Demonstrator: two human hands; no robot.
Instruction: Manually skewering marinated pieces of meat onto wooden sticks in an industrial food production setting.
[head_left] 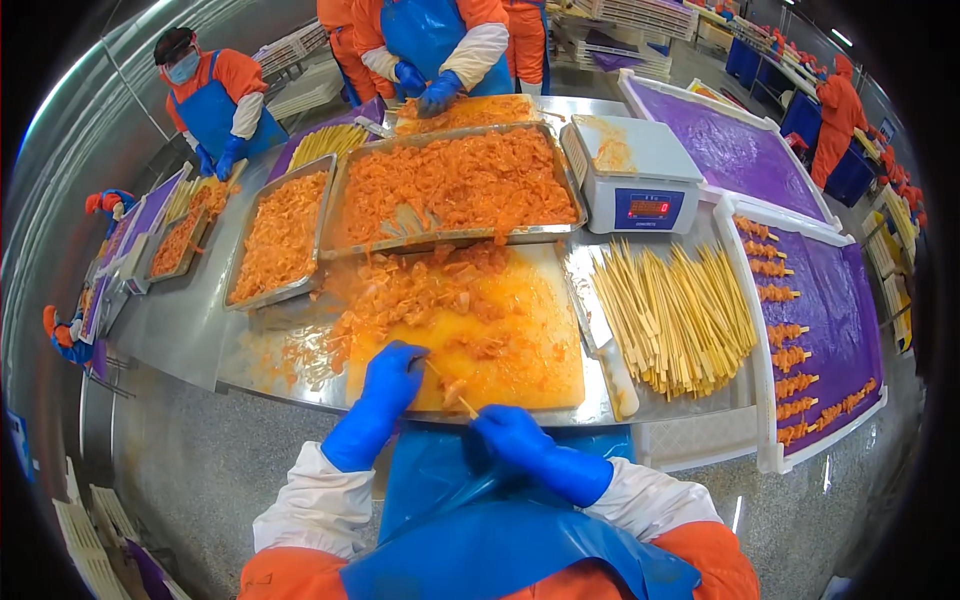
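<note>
Wooden skewer point(450, 388): a thin bamboo stick, held between my two hands over the near edge of the cutting board; its long axis runs on a slant, one end up and to my left, the other down and to my right toward me.
Meat on it: a small orange marinated piece point(452, 390) sits about midway along the stick; how far it is threaded I cannot tell.
Left hand point(392, 375): blue-gloved, fingers curled and closed around the upper end of the stick, resting over the board.
Right hand point(513, 436): blue-gloved, closed on the lower end, at the table's near edge just off the board.
Cutting board point(540, 375): orange-stained, at the near edge of the steel table point(170, 320), with loose meat pieces point(420, 290) heaped on its far half.
Knife point(610, 365): lying just beside the board's right edge, white handle toward me.
Bare skewers point(675, 310): a loose pile to the right of the knife, pointing mostly away from me.
Purple tray point(850, 330): at the table's right edge, finished orange skewers in rows along its left side and near edge.
Metal trays point(455, 185): two, full of orange meat, beyond the board.
Scale point(635, 175): white, toward the far right corner.
Other workers point(215, 95): in orange with blue aprons, along the far edge.
</note>
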